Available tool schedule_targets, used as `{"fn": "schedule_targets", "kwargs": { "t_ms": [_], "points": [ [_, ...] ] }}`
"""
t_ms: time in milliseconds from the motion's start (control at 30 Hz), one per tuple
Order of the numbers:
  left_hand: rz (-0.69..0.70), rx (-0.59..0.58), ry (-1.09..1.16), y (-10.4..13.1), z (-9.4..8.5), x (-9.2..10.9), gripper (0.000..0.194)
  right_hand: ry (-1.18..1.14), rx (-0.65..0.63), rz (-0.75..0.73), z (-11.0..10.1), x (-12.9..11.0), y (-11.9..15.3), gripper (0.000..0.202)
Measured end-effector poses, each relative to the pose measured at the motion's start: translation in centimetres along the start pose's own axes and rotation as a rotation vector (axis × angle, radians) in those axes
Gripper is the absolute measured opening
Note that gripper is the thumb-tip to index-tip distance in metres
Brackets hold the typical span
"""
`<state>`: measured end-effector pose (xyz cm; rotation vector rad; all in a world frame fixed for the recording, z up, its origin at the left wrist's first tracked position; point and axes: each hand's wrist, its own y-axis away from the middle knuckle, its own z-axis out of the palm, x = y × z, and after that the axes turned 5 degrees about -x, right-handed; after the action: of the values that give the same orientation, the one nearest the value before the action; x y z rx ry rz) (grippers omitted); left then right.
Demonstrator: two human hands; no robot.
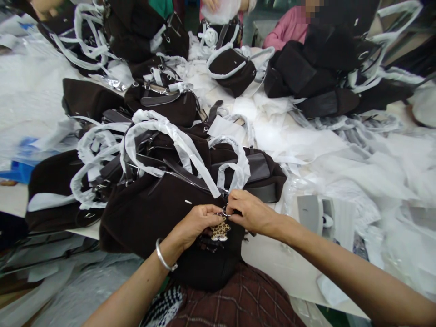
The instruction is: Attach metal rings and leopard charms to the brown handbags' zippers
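A dark brown handbag [150, 213] rests at the table's near edge against my lap, its handles wrapped in white paper [180, 143]. At its right end, my left hand [200, 222] pinches a small leopard-print charm [220, 228] near its top. The fingers of my right hand [250, 211] are closed at the metal ring [224, 210] just above the charm, close to the end of the bag's zipper. Both hands nearly meet there. Fingertips hide part of the ring and whatever it hooks onto.
More dark bags with wrapped handles [231, 68] lie across the table. White wrapping sheets [323, 154] spread to the right, beside a grey-white box [309, 215]. A blue bin [22, 165] stands at left. Across the table are other people, one in a pink sleeve [282, 32].
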<state>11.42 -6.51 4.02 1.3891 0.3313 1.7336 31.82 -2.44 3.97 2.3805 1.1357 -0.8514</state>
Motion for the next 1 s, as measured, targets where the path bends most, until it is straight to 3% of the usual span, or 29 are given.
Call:
{"fn": "schedule_targets", "kwargs": {
  "t_ms": [167,400,600,700,833,900,1000],
  "points": [
    [0.035,-0.014,0.002,-0.1,-0.3,-0.2,0.028,-0.159,-0.004,0.062,-0.2,-0.4,0.1,0.022],
    [0.028,-0.081,0.082,-0.3,-1.1,-0.6,0.025,-0.101,0.370,-0.139,1.5,-0.4,1.2,0.004],
    [-0.009,-0.136,0.130,0.2,-0.8,0.0,0.029,0.006,0.504,-0.207,2.6,-0.2,1.6,0.018],
    [0.033,-0.087,0.106,0.2,-0.5,0.0,0.028,-0.145,0.591,-0.114,3.3,-0.6,1.2,0.018],
    [0.139,0.094,-0.064,0.1,-0.2,-0.5,0.022,-0.560,0.647,0.123,3.9,-1.5,1.0,0.006],
    [0.193,0.155,-0.133,0.1,0.0,-0.9,0.021,-0.681,0.620,0.179,3.7,-1.9,1.3,0.005],
    [0.266,0.188,-0.212,0.1,0.0,-1.3,0.020,-0.659,0.487,0.219,2.9,-2.6,2.0,0.014]
  ]
}}
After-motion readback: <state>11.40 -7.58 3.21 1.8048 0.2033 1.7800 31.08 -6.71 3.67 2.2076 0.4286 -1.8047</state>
